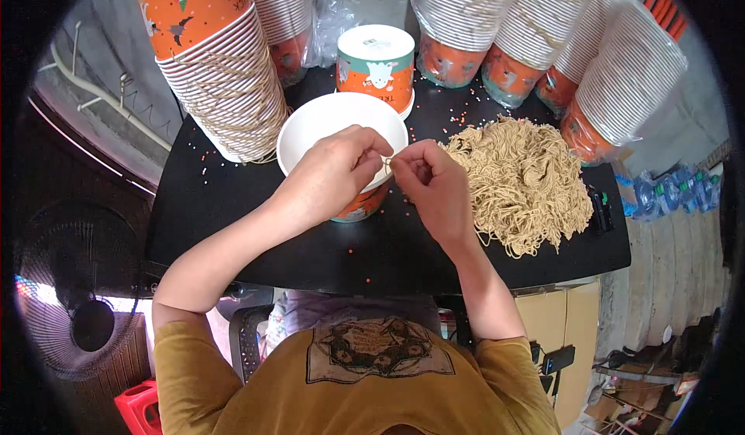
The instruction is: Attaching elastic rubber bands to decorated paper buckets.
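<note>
Seen from above, a person in a mustard-yellow T-shirt (256,392) sits at a black tabletop (256,253) with rounded corners. Both bare hands meet near its middle. The left hand (330,173) pinches a thin tan cord (387,161) between thumb and curled forefinger; the right hand (434,187), its fingers folded in, pinches the same cord just beside the left fingertips. The cord is at the right-hand rim of a round white-lined paper bucket with an orange printed outside (322,117), which stands upright, mouth up. The left hand and wrist overlap the bucket's near side; whether they touch it cannot be told.

A strip of black tabletop runs from the bucket to the near edge, dotted with a few tiny red beads (350,251). The other sides are tighter. To the left, close to the bucket, leans a tall stack of nested paper buckets draped with tan cords (225,86). Just behind is an upside-down orange and green paper bucket (376,70). To the right, a loose heap of tan cord (528,179) comes close to the right hand and spreads toward the table's right edge, where a small black object (601,211) lies. Plastic-wrapped bucket stacks (466,16) line the far edge.
</note>
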Demonstrator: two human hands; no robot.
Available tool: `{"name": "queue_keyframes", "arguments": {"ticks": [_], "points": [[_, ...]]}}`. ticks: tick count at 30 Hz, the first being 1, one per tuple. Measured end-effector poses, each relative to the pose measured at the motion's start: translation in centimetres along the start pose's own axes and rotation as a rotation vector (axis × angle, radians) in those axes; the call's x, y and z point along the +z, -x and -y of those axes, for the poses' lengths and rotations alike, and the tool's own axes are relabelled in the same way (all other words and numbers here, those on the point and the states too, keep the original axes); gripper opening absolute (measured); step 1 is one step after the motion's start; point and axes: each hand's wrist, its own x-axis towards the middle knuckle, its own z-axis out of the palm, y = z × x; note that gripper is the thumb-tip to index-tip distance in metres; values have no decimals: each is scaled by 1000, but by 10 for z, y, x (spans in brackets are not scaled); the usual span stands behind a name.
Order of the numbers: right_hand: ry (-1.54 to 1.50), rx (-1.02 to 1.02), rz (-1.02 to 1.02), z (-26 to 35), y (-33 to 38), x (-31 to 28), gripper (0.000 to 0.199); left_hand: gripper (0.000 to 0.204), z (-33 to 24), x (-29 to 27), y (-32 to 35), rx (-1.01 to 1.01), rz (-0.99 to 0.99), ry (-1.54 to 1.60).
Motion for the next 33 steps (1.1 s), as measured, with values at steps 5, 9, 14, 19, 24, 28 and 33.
{"name": "queue_keyframes", "arguments": {"ticks": [5,9,14,19,24,28,33], "points": [[-19,3,17,0,-1,-1,12,13,0,1,-3,-14,31,-3],[-26,8,29,0,0,-2,12,12,-4,-3,-7,-81,86,41],[-55,22,41,0,0,-3,11,12,-2,-2,-7,-87,78,95],[-30,24,51,4,0,-4,11,11,-1,-4,-7,-179,132,174],[-31,13,55,3,0,-3,10,12,1,-5,-9,-227,169,271],[-54,4,52,0,0,-1,11,13,4,-2,-12,-274,165,422],[-80,15,53,0,1,-1,12,18,5,-4,-16,-381,172,631]]}}
